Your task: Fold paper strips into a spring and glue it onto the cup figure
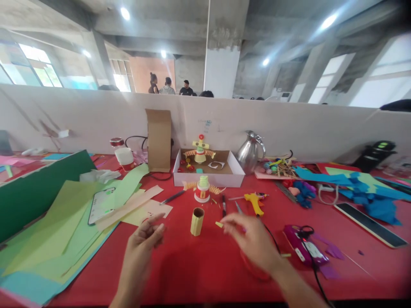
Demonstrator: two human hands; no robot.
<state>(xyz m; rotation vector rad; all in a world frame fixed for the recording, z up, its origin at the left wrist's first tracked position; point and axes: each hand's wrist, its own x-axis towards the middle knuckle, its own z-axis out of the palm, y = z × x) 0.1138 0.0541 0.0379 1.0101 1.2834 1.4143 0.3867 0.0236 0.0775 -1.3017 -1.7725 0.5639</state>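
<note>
- Your left hand [146,237], lower centre of the frame, is loosely open with fingers curled, holding nothing, just left of the paper tube [197,221].
- The tube stands upright on the red table [199,265]; its open top looks empty.
- Your right hand [253,239], right of the tube, pinches a small yellow scrap [219,224] at its fingertips.
- Behind, mid-frame, a white box [208,173] holds a little paper figure [200,152], red beads and a white cut-out.
- A second figure [202,189] stands in front of the box.
</note>
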